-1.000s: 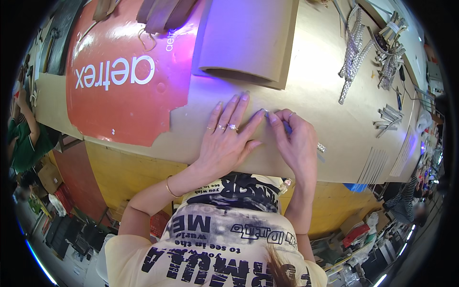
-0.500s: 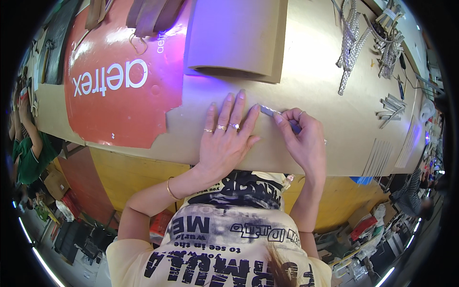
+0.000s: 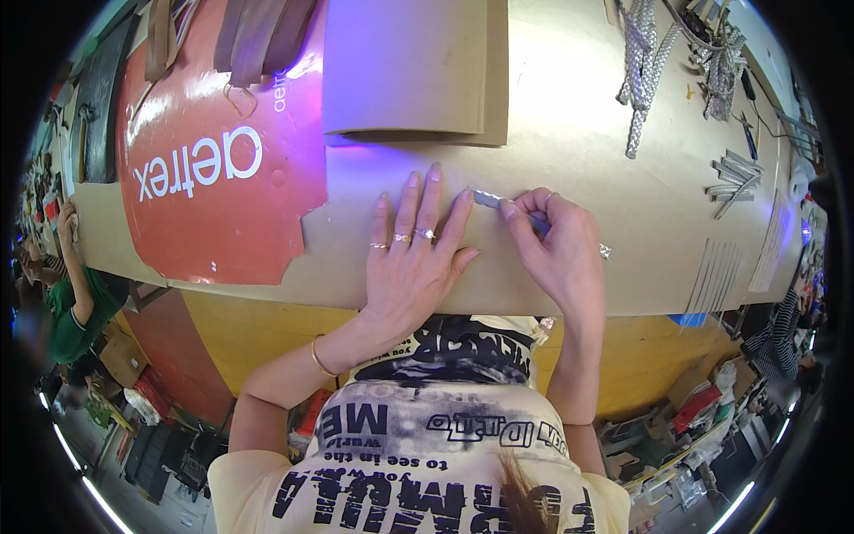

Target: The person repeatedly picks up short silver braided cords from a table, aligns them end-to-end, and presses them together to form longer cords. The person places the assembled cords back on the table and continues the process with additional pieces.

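Note:
My left hand (image 3: 415,258) lies flat on the brown board (image 3: 640,205) with its fingers spread and rings on several of them. Its index fingertip touches, or nearly touches, the left end of a narrow silver strip (image 3: 489,199) with a blue-grey side. My right hand (image 3: 560,245) pinches this strip between thumb and fingers. A short silver end (image 3: 607,252) shows beyond the right edge of that hand; the part under the palm is hidden.
Beyond my hands stands a curved brown sheet (image 3: 405,71). A red printed sheet (image 3: 222,205) with brown straps (image 3: 262,40) lies left. On the right are silver braids (image 3: 642,80), short cut strips (image 3: 735,182) and thin strips (image 3: 714,276). A person in green (image 3: 76,303) is far left.
The view has shifted slightly, so the board's contents sit a little further left. Both hands keep much the same pose, my right hand still pinching the strip. The person in green has moved an arm.

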Tool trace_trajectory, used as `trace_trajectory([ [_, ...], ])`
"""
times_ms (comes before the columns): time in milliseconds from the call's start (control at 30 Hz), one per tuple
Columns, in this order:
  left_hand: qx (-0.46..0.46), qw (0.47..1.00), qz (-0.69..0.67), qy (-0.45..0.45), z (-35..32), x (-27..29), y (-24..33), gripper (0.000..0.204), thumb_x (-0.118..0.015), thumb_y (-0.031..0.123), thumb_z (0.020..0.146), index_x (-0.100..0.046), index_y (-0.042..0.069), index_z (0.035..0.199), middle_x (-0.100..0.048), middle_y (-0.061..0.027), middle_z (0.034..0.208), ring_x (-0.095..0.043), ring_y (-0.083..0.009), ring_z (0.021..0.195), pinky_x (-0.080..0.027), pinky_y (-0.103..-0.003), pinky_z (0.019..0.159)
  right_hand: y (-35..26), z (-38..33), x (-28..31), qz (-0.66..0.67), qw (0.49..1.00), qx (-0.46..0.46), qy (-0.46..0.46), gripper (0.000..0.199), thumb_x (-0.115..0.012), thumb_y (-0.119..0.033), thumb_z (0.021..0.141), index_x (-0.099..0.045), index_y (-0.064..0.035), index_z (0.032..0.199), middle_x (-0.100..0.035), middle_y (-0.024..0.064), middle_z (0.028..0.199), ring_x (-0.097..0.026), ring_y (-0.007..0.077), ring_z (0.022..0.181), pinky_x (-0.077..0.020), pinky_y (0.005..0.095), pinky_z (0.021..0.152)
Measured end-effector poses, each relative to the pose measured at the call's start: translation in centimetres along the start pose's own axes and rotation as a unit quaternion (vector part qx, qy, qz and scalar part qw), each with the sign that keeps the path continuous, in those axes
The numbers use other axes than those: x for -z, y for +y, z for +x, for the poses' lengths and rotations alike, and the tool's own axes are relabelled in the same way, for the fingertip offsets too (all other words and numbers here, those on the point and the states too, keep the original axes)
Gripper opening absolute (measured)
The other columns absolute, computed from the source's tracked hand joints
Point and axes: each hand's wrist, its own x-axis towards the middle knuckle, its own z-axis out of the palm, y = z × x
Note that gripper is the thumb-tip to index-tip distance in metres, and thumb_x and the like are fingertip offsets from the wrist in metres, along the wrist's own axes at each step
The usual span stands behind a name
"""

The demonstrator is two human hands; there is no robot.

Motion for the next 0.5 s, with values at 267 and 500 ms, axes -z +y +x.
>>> trace_trajectory([
  [267,0.003,1.0,-0.023,-0.008,-0.08,0.14,0.04,0.069,-0.07,0.04,0.084,-0.048,0.017,0.145,-0.036,-0.0174,0.154,-0.035,-0.0361,0.142,-0.026,-0.053,0.115,-0.2,0.08,0.0,-0.022,1.0,-0.007,-0.004,0.022,-0.067,-0.021,0.087,-0.07,0.0006,0.083,-0.063,0.0157,0.06,-0.062,0.0306,0.053,-0.0489,0.0395,0.057],
  [500,-0.105,0.993,-0.049,0.004,-0.63,-0.33,0.02,0.068,-0.067,0.037,0.088,-0.045,0.008,0.146,-0.032,-0.0166,0.157,-0.028,-0.0334,0.146,-0.02,-0.054,0.118,0.3,0.12,-0.41,-0.025,0.999,0.019,0.013,0.022,-0.068,-0.018,0.089,-0.068,0.0038,0.084,-0.061,0.0112,0.061,-0.053,0.0154,0.051,-0.0429,0.0314,0.051],
])
